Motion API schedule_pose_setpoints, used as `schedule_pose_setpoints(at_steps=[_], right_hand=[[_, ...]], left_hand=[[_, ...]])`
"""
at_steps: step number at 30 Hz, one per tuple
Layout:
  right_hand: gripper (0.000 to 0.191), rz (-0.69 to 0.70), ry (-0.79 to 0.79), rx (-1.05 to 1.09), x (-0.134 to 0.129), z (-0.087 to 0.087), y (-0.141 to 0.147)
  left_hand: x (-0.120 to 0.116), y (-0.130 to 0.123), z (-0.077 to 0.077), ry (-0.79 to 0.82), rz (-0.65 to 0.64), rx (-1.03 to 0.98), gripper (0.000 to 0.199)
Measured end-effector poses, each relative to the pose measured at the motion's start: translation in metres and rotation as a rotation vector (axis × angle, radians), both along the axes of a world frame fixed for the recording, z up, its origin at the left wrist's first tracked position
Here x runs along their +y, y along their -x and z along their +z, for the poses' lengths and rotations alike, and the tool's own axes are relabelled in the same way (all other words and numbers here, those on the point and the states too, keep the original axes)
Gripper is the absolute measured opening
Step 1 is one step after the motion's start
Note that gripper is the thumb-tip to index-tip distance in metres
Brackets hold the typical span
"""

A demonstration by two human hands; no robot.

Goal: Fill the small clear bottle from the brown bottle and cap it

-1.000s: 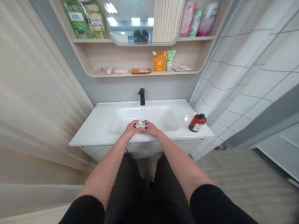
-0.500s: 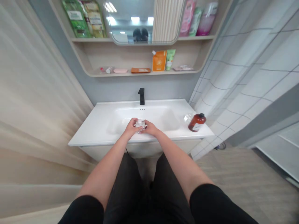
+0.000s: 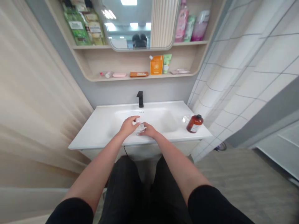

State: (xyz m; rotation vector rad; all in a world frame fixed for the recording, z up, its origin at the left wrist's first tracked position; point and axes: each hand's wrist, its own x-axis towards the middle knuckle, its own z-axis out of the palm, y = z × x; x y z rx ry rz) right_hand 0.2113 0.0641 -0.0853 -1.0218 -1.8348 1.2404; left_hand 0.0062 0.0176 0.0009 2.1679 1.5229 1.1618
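Observation:
Over the front of the sink basin, my right hand (image 3: 148,130) is closed around a small clear bottle (image 3: 140,128), which is tilted. My left hand (image 3: 128,125) curls its thumb and fingers about the whitish upper end of the same bottle. Whether that top is a separate cap is too small and blurred to tell. The white sink (image 3: 163,119) lies under both hands. Behind them, a black faucet (image 3: 140,99) stands at the back of the basin.
On the counter's right stand a brown bottle (image 3: 195,123) with a black cap and a clear object (image 3: 185,119). Above the faucet, a shelf (image 3: 112,79) carries an orange pouch (image 3: 156,65), a green tube (image 3: 166,63) and small items. A curtain (image 3: 44,93) hangs at left.
My left hand has shifted left and slightly up on the bottle, with its fingers now at the top. The bottle has tilted, and the view has tipped upward a little.

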Motion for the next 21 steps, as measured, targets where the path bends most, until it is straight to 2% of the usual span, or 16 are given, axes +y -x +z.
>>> schedule_pose_setpoints(at_steps=[2,4,10,14,17,21], right_hand=[[0.065,0.002,0.004,-0.004,-0.001,0.001,-0.001],[0.065,0.006,0.004,-0.008,-0.001,0.002,-0.001],[0.065,0.007,0.001,0.000,0.000,0.003,-0.001],[0.063,0.007,0.004,-0.002,0.000,0.004,-0.002],[0.065,-0.001,0.029,-0.007,-0.001,0.004,-0.002],[0.065,-0.016,0.021,-0.015,-0.002,0.002,-0.002]], left_hand=[[-0.002,0.002,0.014,-0.020,0.024,0.007,0.037],[-0.004,0.006,0.020,0.007,0.069,-0.028,0.032],[-0.006,0.019,0.013,0.053,0.130,-0.176,0.028],[-0.004,0.030,0.007,0.064,0.142,-0.351,0.031],[-0.007,0.053,0.001,0.099,0.203,-0.564,0.037],[-0.015,0.115,-0.009,0.166,0.426,-0.857,0.042]])
